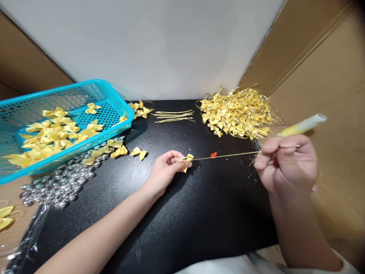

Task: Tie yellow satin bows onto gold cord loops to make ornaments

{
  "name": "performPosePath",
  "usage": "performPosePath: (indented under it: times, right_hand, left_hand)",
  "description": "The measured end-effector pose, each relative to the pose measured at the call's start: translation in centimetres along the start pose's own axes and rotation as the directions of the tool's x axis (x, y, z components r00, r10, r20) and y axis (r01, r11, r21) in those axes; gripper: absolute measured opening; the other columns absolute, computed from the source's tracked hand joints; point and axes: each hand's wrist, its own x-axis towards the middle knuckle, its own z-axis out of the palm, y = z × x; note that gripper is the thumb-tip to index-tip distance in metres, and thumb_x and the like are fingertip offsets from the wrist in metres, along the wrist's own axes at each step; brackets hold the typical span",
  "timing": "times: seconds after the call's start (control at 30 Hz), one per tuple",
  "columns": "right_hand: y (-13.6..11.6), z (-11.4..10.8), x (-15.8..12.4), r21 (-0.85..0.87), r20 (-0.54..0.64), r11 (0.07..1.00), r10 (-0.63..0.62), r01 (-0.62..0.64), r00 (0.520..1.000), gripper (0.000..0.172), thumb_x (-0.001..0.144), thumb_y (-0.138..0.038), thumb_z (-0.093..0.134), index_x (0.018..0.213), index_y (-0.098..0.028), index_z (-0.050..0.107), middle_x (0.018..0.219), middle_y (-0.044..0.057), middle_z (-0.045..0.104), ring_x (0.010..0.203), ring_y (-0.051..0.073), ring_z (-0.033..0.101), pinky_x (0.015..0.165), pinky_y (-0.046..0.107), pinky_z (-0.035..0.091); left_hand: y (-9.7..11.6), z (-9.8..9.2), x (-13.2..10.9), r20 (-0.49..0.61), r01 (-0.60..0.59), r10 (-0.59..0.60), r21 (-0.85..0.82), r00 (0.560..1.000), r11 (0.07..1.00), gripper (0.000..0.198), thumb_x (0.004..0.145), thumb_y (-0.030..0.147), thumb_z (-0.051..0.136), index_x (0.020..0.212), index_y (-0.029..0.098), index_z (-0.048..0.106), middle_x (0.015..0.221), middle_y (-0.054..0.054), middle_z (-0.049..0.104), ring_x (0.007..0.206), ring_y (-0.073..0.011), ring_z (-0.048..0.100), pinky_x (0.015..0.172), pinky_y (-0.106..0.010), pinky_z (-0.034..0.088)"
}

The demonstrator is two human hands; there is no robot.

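Observation:
My left hand (pixel 168 167) is closed, pinching a small yellow ribbon bow (pixel 186 166) with a thin gold loop and a silvery bead on it. A yellow thread (pixel 228 155) runs taut from the bow across to my right hand (pixel 288 163). That hand is raised and closed around a slim tube (pixel 303 125), yellow low down and whitish at its upper end. A thin metal tip also shows between its fingers; the rest of that piece is hidden. To the left of my left hand, a loose yellow bow (pixel 138 153) lies on the black table (pixel 182 220).
A turquoise basket (pixel 114 133) of yellow bows stands at the left, silvery beads (pixel 61 182) in front of it. Gold cords (pixel 173 116) lie at the back. Right of them is a heap of looped bows (pixel 236 114). A red scrap (pixel 213 155) lies under the thread.

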Motion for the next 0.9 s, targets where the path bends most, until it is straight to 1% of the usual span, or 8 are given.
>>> performPosePath:
  times: [0.1, 0.3, 0.37, 0.47, 0.6, 0.77, 0.83, 0.9]
  right_hand:
    - [-0.3, -0.2, 0.3, 0.019, 0.016, 0.998, 0.054, -0.054, 0.998, 0.012, 0.079, -0.029, 0.078, 0.080, -0.023, 0.068, 0.067, -0.005, 0.069, 0.048, 0.007, 0.066, 0.042, 0.014, 0.054]
    - [-0.7, -0.4, 0.1, -0.019, 0.013, 0.993, 0.116, -0.116, 0.993, 0.010, 0.077, -0.021, 0.080, 0.082, -0.027, 0.075, 0.073, -0.005, 0.072, 0.062, 0.008, 0.071, 0.055, 0.012, 0.058]
    - [-1.2, -0.6, 0.3, -0.021, 0.007, 0.991, 0.133, -0.133, 0.991, 0.011, 0.076, -0.022, 0.081, 0.081, -0.030, 0.076, 0.072, -0.005, 0.071, 0.063, 0.008, 0.071, 0.054, 0.011, 0.057]
    - [-2.1, -0.9, 0.7, -0.001, -0.028, 0.992, 0.126, -0.126, 0.992, 0.015, 0.070, -0.025, 0.085, 0.078, -0.034, 0.076, 0.069, -0.004, 0.067, 0.061, 0.008, 0.069, 0.046, 0.012, 0.054]
    - [-3.2, -0.9, 1.1, -0.019, -0.074, 0.988, 0.152, -0.154, 0.986, 0.016, 0.067, -0.030, 0.087, 0.074, -0.038, 0.075, 0.070, -0.002, 0.064, 0.061, 0.010, 0.066, 0.042, 0.016, 0.050]
    - [-3.5, -0.3, 1.2, 0.007, -0.014, 0.988, 0.157, -0.157, 0.988, 0.016, 0.070, -0.029, 0.086, 0.076, -0.039, 0.075, 0.073, -0.002, 0.062, 0.061, 0.009, 0.064, 0.045, 0.016, 0.051]
    - [-3.3, 0.1, 1.2, 0.061, 0.043, 0.983, 0.168, -0.171, 0.985, 0.015, 0.072, -0.029, 0.084, 0.076, -0.040, 0.076, 0.072, -0.003, 0.060, 0.060, 0.007, 0.063, 0.047, 0.014, 0.051]
    - [-3.2, 0.6, 1.1, 0.122, 0.114, 0.968, 0.208, -0.221, 0.972, 0.014, 0.074, -0.029, 0.083, 0.074, -0.040, 0.075, 0.068, -0.004, 0.056, 0.058, 0.006, 0.060, 0.047, 0.012, 0.050]
  left_hand:
    - [0.1, 0.0, 0.0, 0.014, 0.021, -0.022, 0.045, 1.000, 0.999, 0.026, 0.055, 0.023, 0.085, 0.075, 0.013, 0.071, 0.066, -0.002, 0.071, 0.058, -0.0100, 0.060, 0.061, -0.022, 0.047]
    - [-0.1, 0.0, -0.1, 0.060, -0.001, -0.004, 0.073, 0.998, 0.997, 0.032, 0.052, 0.027, 0.088, 0.078, 0.014, 0.074, 0.072, -0.004, 0.075, 0.064, -0.0131, 0.065, 0.068, -0.026, 0.051]
    - [-0.2, 0.0, 0.0, 0.059, -0.013, 0.008, 0.083, 0.998, 0.996, 0.035, 0.052, 0.027, 0.088, 0.080, 0.014, 0.074, 0.070, -0.004, 0.074, 0.064, -0.0134, 0.065, 0.068, -0.026, 0.051]
    - [-0.4, -0.1, 0.0, 0.060, -0.015, 0.007, 0.136, 0.998, 0.991, 0.036, 0.053, 0.028, 0.088, 0.084, 0.014, 0.075, 0.071, -0.004, 0.074, 0.062, -0.0130, 0.063, 0.065, -0.027, 0.050]
    - [-0.4, -0.2, -0.1, 0.099, -0.017, -0.004, 0.208, 0.995, 0.978, 0.030, 0.059, 0.030, 0.084, 0.083, 0.014, 0.077, 0.075, -0.005, 0.075, 0.063, -0.0121, 0.062, 0.064, -0.025, 0.047]
    - [-0.5, -0.3, 0.0, 0.158, -0.067, 0.025, 0.268, 0.987, 0.961, 0.022, 0.065, 0.029, 0.080, 0.079, 0.014, 0.074, 0.070, -0.003, 0.070, 0.062, -0.0118, 0.058, 0.061, -0.025, 0.044]
    - [-0.6, -0.4, 0.0, 0.185, -0.099, 0.051, 0.261, 0.981, 0.960, 0.020, 0.068, 0.028, 0.078, 0.081, 0.014, 0.072, 0.066, -0.001, 0.064, 0.060, -0.0107, 0.056, 0.061, -0.024, 0.042]
    - [-0.8, -0.5, 0.0, 0.202, -0.144, 0.098, 0.230, 0.974, 0.962, 0.022, 0.070, 0.027, 0.076, 0.087, 0.015, 0.070, 0.065, 0.003, 0.058, 0.060, -0.0095, 0.054, 0.061, -0.023, 0.042]
